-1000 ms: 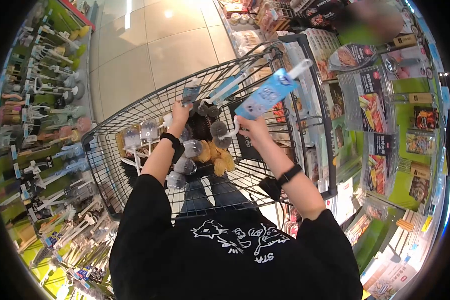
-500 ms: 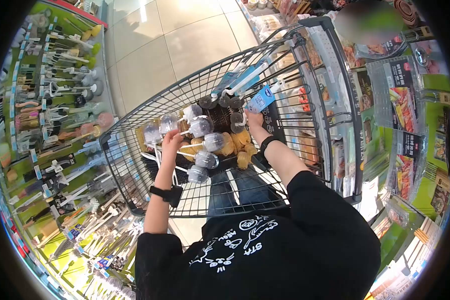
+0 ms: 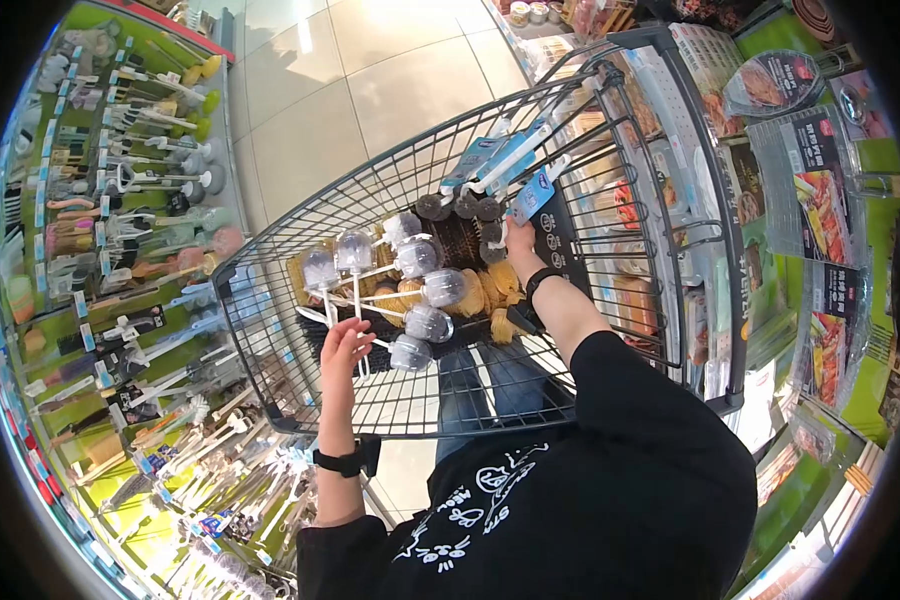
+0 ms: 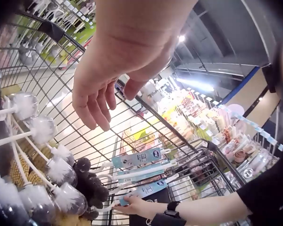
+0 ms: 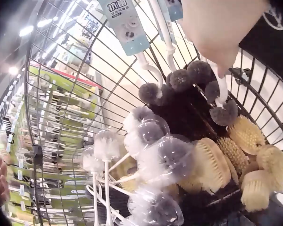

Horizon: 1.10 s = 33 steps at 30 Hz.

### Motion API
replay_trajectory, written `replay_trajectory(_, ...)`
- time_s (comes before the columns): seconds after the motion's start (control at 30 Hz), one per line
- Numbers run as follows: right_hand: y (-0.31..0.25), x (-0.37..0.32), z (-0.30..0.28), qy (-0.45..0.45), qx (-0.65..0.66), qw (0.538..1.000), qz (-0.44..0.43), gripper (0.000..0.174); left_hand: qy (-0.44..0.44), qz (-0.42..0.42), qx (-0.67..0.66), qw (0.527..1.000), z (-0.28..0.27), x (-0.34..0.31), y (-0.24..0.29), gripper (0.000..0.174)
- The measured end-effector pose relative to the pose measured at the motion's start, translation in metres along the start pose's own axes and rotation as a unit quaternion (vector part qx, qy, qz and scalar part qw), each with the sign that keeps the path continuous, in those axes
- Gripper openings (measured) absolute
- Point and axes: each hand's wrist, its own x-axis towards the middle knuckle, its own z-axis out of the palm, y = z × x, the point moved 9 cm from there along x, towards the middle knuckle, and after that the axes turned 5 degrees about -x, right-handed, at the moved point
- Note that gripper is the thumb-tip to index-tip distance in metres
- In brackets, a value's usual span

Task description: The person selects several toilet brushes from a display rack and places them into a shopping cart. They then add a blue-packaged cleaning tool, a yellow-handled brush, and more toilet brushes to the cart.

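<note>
Inside the wire shopping cart [image 3: 711, 220], at its right part, my right hand [image 3: 519, 240] pinches a white-handled toilet brush with grey ball heads [image 5: 223, 113] and a blue label. Beside it lie other grey-headed toilet brushes [image 5: 181, 80], their blue labels [image 4: 137, 157] leaning against the far wires. My left hand [image 3: 342, 350] hovers above the cart's left part, fingers loosely spread and holding nothing. Below and beside it, toilet brushes with clear domed covers [image 3: 445, 288] lie in a loose fan. Several yellow-bristled brushes [image 5: 245, 134] sit between the two groups.
Shelves hung with brushes [image 3: 150, 185] line the left side. Packaged goods [image 3: 820, 320] hang along the right. Tiled floor [image 3: 400, 90] shows beyond the cart. A dark bristly piece [image 3: 345, 345] lies under the covered brushes.
My left hand has let go of a blue-labelled brush at the far side and moved left and nearer. My right hand has lowered its brush among the grey-headed ones.
</note>
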Motion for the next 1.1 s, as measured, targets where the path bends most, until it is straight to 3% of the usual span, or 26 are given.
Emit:
replay_trajectory(0.07,0.002,0.009,0.000,0.080,-0.152,0.984,-0.037,0.048,-0.001,0.005,-0.013,1.000,-0.005,-0.012,-0.005,0.029)
replay_trajectory(0.1,-0.009,-0.012,-0.006,0.128,-0.092,0.987,-0.039,0.050,0.000,0.007,-0.014,1.000,-0.007,-0.019,-0.007,0.028)
replay_trajectory(0.2,-0.020,-0.047,-0.010,0.018,-0.087,0.988,0.125,0.055,0.008,0.020,-0.027,0.999,-0.015,-0.045,-0.003,0.028)
replay_trajectory(0.23,0.004,-0.027,0.005,-0.051,0.016,0.990,0.129,0.055,0.011,0.027,-0.037,0.999,-0.019,-0.054,-0.002,0.028)
replay_trajectory(0.27,0.022,-0.019,0.009,-0.052,0.031,0.983,0.175,0.043,0.015,0.036,-0.047,0.998,-0.024,-0.063,0.000,0.028)
replay_trajectory(0.33,0.017,-0.046,0.001,-0.086,0.045,0.986,0.136,0.032,0.022,0.059,-0.054,0.997,-0.036,-0.083,0.003,0.029)
replay_trajectory(0.4,0.022,-0.057,0.014,-0.090,0.012,0.976,0.195,0.029,0.030,0.079,-0.065,0.994,-0.051,-0.101,0.001,0.029)
replay_trajectory(0.43,0.006,-0.080,0.017,-0.119,0.020,0.976,0.180,0.027,0.035,0.092,-0.061,0.993,-0.059,-0.109,-0.002,0.029)
replay_trajectory(0.47,-0.010,-0.104,0.022,-0.154,0.026,0.973,0.172,0.038,0.038,0.097,-0.050,0.993,-0.070,-0.114,-0.011,0.029)
replay_trajectory(0.63,-0.085,-0.207,0.059,-0.378,0.115,0.917,0.053,0.032,0.061,0.157,0.052,0.984,-0.143,-0.153,-0.072,0.029)
replay_trajectory(0.73,-0.108,-0.289,0.062,-0.471,0.188,0.862,-0.014,0.028,0.090,0.171,-0.020,0.981,-0.188,-0.220,-0.087,0.029)
replay_trajectory(0.87,-0.067,-0.375,0.066,-0.507,0.207,0.837,-0.025,0.019,0.206,0.162,-0.115,0.958,-0.279,-0.309,-0.160,0.032)
replay_trajectory(0.93,-0.035,-0.409,0.089,-0.563,0.212,0.798,-0.039,0.016,0.270,0.133,-0.175,0.937,-0.326,-0.351,-0.212,0.032)
replay_trajectory(1.0,0.005,-0.462,0.099,-0.514,0.163,0.842,0.002,0.014,0.337,0.089,-0.223,0.910,-0.360,-0.395,-0.272,0.031)
replay_trajectory(1.1,0.052,-0.539,0.137,-0.538,0.101,0.837,0.024,0.014,0.416,0.093,-0.259,0.867,-0.390,-0.475,-0.321,0.031)
